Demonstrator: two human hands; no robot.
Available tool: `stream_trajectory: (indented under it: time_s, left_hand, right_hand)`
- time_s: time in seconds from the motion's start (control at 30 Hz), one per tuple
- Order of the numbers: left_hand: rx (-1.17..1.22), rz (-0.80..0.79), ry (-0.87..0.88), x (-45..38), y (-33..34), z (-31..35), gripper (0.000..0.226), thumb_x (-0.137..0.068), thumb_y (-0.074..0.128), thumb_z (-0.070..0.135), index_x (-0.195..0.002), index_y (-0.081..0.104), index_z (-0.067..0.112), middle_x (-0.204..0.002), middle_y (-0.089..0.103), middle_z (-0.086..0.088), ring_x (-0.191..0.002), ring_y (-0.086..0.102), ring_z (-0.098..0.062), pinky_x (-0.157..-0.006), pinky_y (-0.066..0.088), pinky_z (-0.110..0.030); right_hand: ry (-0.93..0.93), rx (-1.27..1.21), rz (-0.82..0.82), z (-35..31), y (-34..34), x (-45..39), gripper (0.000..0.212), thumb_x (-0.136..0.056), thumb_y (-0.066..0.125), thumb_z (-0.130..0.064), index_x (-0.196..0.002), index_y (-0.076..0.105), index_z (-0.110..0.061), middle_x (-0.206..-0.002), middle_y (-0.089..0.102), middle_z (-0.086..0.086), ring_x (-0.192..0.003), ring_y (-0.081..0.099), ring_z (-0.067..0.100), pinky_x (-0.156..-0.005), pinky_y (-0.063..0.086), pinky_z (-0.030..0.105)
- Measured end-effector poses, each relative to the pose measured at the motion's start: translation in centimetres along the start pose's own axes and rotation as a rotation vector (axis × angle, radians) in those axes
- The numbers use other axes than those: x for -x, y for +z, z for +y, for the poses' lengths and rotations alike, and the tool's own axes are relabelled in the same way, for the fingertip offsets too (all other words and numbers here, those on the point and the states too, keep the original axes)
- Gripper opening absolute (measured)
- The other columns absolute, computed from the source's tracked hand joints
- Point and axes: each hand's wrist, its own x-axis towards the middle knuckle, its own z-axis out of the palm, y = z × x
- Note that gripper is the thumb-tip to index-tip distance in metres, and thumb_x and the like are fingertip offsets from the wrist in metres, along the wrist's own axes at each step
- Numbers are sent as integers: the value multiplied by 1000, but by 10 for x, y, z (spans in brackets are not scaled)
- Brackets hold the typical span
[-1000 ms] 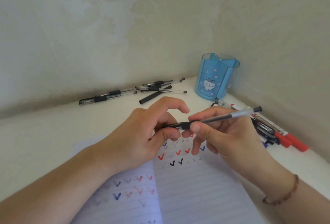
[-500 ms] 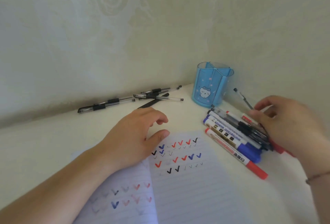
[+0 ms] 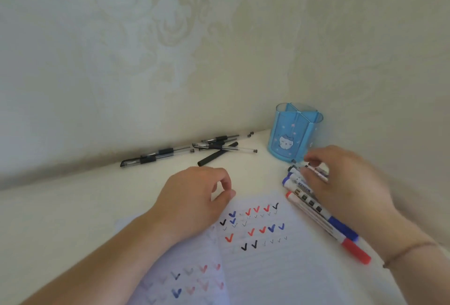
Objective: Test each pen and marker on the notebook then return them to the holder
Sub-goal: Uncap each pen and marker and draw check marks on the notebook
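Observation:
The open notebook [image 3: 267, 268] lies in front of me, its pages covered with red, blue and black ticks. My left hand [image 3: 194, 200] rests on its top left corner, fingers loosely curled, holding nothing. A pile of markers and pens [image 3: 299, 183] lies right of the notebook, with a red-capped marker [image 3: 354, 250] and a blue-capped marker [image 3: 344, 229] at its near side. My right hand [image 3: 341, 183] is over the far end of the pile, bent fingers touching the pens; blur hides any grip. The blue holder [image 3: 285, 129] stands empty behind the pile.
Several clear pens with black grips [image 3: 155, 157] and a black pen [image 3: 216, 156] lie along the back wall, left of the holder. Walls close off the desk corner behind and to the right of the holder.
The pen both hands held a second ago has gone to the pile on the right. My right hand has since slid along the pile towards the holder. My left hand stays on the notebook.

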Motion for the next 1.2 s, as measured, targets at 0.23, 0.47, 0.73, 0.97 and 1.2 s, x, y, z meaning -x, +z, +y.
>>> stream_trajectory:
  time_s: [0.23,0.47,0.73,0.97,1.2]
  left_hand:
    - [-114,-12,-30,1,-6,3,22,-92,45,55,-97,55,36,-68,53,8,-79,54,-12,-70,42,-29]
    - [-96,54,38,1,-7,5,23,-93,47,52,-107,55,36,-76,44,12,-82,51,-11,-70,37,-28]
    - [-146,228,150,-1,0,-3,27,-76,68,41,-101,63,33,-93,54,17,-93,52,-11,-67,48,-27]
    - [-98,375,231,-6,-5,-5,41,-96,47,41,-120,62,12,-119,64,-2,-106,58,-25,-91,45,-36]
    - [288,-49,489,6,-3,18,17,-100,40,32,-107,55,29,-84,56,28,-69,49,12,-65,38,-8]
  right_hand:
    - [-276,269,-205,-68,50,-64,32,-95,48,-38,-125,53,-25,-125,58,-4,-116,53,23,-84,46,37]
    - [-293,412,-150,-64,80,-88,27,-95,51,-36,-116,60,-21,-115,62,3,-108,55,25,-77,48,37]
    - [-324,330,-102,-60,76,-83,20,-98,46,-33,-105,59,-21,-101,65,2,-104,54,24,-67,41,34]
    - [-335,-344,246,-43,9,-5,3,-87,67,-30,-88,65,-32,-69,58,-18,-66,48,6,-56,41,26]
    - [-129,-1275,-220,-46,22,34,20,-77,75,-28,-71,62,-15,-50,57,3,-42,47,14,-43,38,25]
